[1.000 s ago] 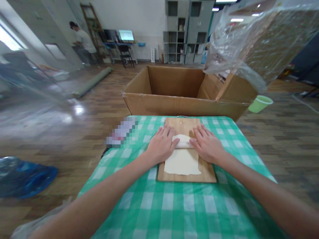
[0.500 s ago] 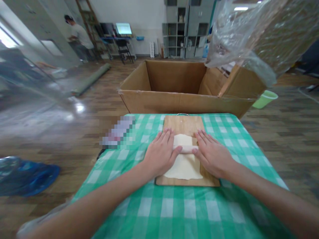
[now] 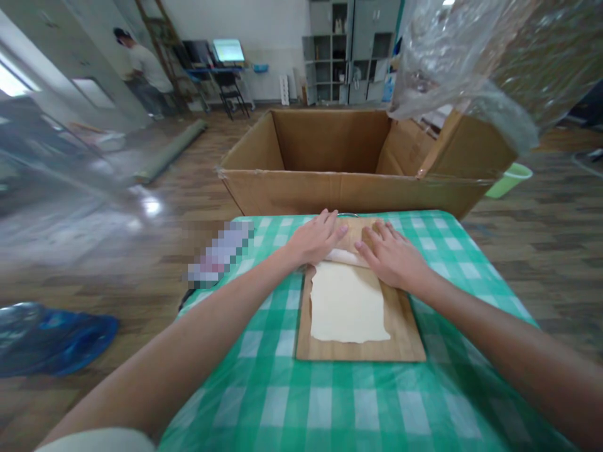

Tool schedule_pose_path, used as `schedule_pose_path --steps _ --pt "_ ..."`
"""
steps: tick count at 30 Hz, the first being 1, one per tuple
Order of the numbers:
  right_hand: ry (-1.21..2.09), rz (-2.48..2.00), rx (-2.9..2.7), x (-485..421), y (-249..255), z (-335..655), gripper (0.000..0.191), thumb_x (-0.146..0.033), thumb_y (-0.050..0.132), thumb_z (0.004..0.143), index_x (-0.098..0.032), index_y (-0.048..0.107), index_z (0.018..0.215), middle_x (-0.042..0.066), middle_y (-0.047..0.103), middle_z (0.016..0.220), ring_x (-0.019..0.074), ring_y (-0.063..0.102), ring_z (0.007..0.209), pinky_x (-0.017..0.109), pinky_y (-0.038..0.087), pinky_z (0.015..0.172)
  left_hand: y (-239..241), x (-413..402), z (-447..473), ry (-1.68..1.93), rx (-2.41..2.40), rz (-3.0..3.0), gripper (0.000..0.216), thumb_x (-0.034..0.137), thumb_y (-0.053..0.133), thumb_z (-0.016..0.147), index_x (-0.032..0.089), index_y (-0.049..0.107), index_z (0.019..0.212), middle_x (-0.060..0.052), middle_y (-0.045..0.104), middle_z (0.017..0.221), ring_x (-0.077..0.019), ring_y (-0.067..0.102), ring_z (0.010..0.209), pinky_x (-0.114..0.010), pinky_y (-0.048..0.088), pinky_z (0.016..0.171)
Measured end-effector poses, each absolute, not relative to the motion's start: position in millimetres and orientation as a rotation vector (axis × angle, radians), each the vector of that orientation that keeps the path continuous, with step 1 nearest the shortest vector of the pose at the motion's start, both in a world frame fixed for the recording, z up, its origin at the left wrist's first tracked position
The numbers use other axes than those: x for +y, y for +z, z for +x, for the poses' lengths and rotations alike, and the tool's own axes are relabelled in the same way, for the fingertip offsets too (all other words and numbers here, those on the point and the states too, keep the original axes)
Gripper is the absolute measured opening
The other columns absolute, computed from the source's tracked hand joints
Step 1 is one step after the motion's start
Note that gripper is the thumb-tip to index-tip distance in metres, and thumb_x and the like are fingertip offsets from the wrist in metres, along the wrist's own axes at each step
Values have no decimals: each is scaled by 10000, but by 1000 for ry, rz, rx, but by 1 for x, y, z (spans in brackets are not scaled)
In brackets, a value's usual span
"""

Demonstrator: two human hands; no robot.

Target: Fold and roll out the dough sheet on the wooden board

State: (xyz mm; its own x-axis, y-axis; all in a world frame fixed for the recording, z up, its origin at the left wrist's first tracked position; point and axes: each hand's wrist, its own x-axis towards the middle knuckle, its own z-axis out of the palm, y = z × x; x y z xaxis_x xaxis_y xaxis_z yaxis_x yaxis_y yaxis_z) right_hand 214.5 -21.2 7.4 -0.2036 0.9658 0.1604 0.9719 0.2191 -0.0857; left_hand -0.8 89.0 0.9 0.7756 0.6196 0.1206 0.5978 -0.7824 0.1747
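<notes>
A pale sheet of dough [image 3: 348,304] lies flat on a wooden cutting board [image 3: 409,333]. Across its far edge rests a light rolling pin [image 3: 349,258], slightly slanted, its ends hidden under my palms. My left hand [image 3: 316,238] presses on the pin's left end with fingers stretched forward. On the right end lies my right hand [image 3: 390,254], also flat, fingers extended and a little apart. Neither hand is wrapped round the pin. The near part of the dough is uncovered, with uneven edges.
A green-and-white checked cloth [image 3: 301,402] covers the table. At its far left corner lies a blurred-out item [image 3: 221,254]. Beyond stands a large open cardboard box [image 3: 330,191] with plastic wrap [image 3: 452,69]. A green bin [image 3: 511,180] is right; a person [image 3: 146,69] stands far left.
Both hands have pushed the rolling pin forward, away from me, from the middle of the dough to its far edge. More of the near dough shows now.
</notes>
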Motion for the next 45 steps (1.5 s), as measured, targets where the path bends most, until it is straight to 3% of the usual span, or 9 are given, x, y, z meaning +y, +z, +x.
schedule_pose_path --steps 5,10,18,25,28,32,36,41,45 --pt "-204 -1907 -2206 -40 8 198 709 -618 264 1063 -90 571 1424 248 440 1599 415 329 1524 569 333 1179 2 42 -18 391 1041 2891 547 401 210 1107 104 492 1470 -217 450 1605 -312 300 1572 -540 234 1274" --pt "-173 -1811 -2269 -38 5 198 768 -609 253 1060 -38 491 1515 237 443 1607 369 313 1547 521 286 1233 -1 -7 -31 588 1285 2755 636 462 170 1099 66 372 1553 -232 456 1597 -331 298 1570 -555 269 1267" --pt "-111 -1750 -2369 -35 11 198 823 -621 186 1064 1 498 1503 256 472 1580 390 312 1544 535 314 1220 -7 62 -18 341 1160 2882 504 355 208 1110 151 479 1482 -191 419 1633 -313 284 1577 -572 288 1241" --pt "24 -1749 -2325 -14 11 211 679 -578 219 1078 -115 554 1443 208 542 1527 362 381 1503 570 315 1198 3 94 5 177 1106 2850 574 392 186 1111 148 267 1624 -197 333 1677 -309 242 1592 -559 246 1253" --pt "39 -1768 -2320 -13 11 211 629 -555 272 1080 -124 559 1437 211 552 1512 362 393 1493 568 307 1201 2 82 1 247 1164 2864 606 405 130 1112 105 275 1618 -215 336 1671 -311 226 1596 -553 227 1264" --pt "-68 -1800 -2285 -33 7 202 681 -552 284 1076 -61 526 1482 233 498 1566 377 368 1515 552 318 1211 0 43 -15 362 1190 2885 690 464 59 1103 44 353 1565 -249 386 1634 -329 225 1594 -565 224 1266" --pt "-188 -1732 -2326 -64 4 193 793 -572 303 1061 45 416 1547 285 399 1615 384 324 1541 534 315 1229 -2 14 -27 475 1303 2819 708 514 71 1095 72 301 1598 -209 397 1642 -299 248 1590 -529 232 1282" --pt "-124 -1679 -2367 -89 7 182 818 -609 288 1053 25 438 1547 275 438 1594 376 342 1535 536 323 1236 -8 42 -20 401 1241 2907 666 446 70 1110 67 288 1612 -194 373 1659 -267 253 1591 -483 243 1284" --pt "-126 -1682 -2386 -82 8 186 790 -582 283 1064 18 424 1557 266 419 1610 373 331 1541 527 327 1234 -8 76 -3 248 1041 3075 583 401 133 1121 150 371 1589 -158 304 1699 -279 232 1597 -499 250 1269"
